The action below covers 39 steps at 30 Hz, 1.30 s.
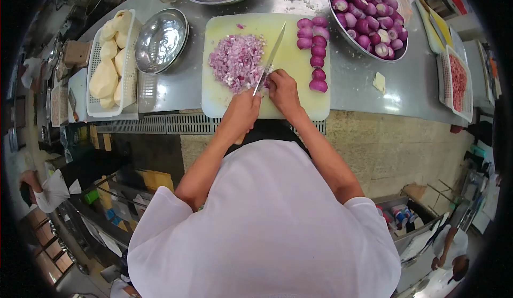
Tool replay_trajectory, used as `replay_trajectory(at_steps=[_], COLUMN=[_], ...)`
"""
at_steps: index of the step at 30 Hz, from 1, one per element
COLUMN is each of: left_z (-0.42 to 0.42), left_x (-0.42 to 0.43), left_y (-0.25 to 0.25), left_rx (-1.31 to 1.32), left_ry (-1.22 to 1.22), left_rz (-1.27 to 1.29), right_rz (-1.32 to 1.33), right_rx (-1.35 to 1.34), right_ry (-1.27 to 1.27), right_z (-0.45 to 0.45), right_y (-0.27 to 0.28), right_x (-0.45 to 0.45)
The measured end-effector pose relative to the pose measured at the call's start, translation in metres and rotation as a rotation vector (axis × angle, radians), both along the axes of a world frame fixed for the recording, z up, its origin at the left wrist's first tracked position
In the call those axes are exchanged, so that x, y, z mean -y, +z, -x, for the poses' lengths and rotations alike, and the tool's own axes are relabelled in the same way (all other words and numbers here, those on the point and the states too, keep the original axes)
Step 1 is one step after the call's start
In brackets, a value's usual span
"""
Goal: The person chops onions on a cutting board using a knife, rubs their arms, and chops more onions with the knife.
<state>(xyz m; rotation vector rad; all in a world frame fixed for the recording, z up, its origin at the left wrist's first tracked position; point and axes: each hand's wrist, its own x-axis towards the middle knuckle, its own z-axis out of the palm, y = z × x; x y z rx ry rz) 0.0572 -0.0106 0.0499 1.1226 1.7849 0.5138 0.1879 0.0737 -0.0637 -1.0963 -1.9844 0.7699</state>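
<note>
My left hand [241, 111] is closed round the handle of a knife [273, 52], whose blade points up and slightly right over the cutting board [288, 33]. Beside the blade, my right hand [283, 89] has its fingers bent and pressed on a small purple onion piece [267, 83], mostly hidden by the fingers. Chopped onion [236, 60] lies heaped on the left half of the board. Along its right side are several peeled purple onions [318, 51], lined up in short rows.
A metal bowl of purple onions [368, 23] stands right of the board. To the left are a metal bowl [161, 40] and a white basket [128, 79] of pale peeled vegetables. Another bowl [224, 1] sits behind. Minced meat [458, 81] fills a basket at far right. Other people [51, 191] are at the edges.
</note>
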Motion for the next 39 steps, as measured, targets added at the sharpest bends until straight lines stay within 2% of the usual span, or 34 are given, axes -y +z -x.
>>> replay_trajectory(at_steps=[1, 3, 5, 10, 14, 16, 20, 23, 26, 29, 32, 35, 39], left_z=[0.000, -0.002, -0.002, -0.005, -0.003, 0.003, 0.010, 0.010, 0.004, 0.003, 0.004, -0.003, 0.001], left_x=[0.001, 0.001, -0.001, 0.002, -0.006, -0.007, 0.001, -0.007, 0.003, -0.003, -0.005, -0.002, -0.009], left_y=[0.007, -0.022, -0.029, -0.012, -0.025, -0.004, -0.039, -0.006, -0.008, -0.037, -0.009, -0.029, -0.025], left_rx=[0.035, 0.023, 0.019, 0.068, 0.017, 0.040, -0.071, -0.007, 0.054, 0.039, 0.139, 0.093, 0.096], left_ry=[0.020, 0.019, 0.020, 0.070, 0.045, 0.062, 0.071, 0.090, 0.102, 0.100, 0.127, 0.125, 0.108], left_rz=[0.018, 0.001, -0.014, 0.000, -0.004, 0.029, -0.055, 0.036, -0.021, -0.033, 0.027, -0.027, -0.023], right_rz=[0.007, 0.025, 0.047, 0.020, 0.020, 0.004, -0.123, -0.050, -0.073, -0.061, -0.052, -0.035, -0.046], right_rx=[0.018, 0.000, -0.009, 0.010, -0.011, 0.014, 0.088, 0.143, 0.166, 0.208, 0.191, 0.196, 0.197], right_ry=[0.002, 0.001, 0.003, 0.014, 0.012, 0.039, 0.080, 0.143, 0.154, 0.182, 0.179, 0.173, 0.169], right_z=[0.001, 0.003, 0.002, 0.000, -0.003, -0.002, -0.006, -0.007, -0.004, -0.004, -0.005, -0.004, -0.007], right_y=[0.001, 0.004, 0.004, 0.000, 0.001, 0.000, 0.002, 0.004, 0.007, 0.009, 0.006, 0.005, 0.005], right_x=[-0.001, -0.001, 0.001, -0.001, -0.001, -0.003, -0.007, -0.011, -0.014, -0.013, -0.014, -0.012, -0.009])
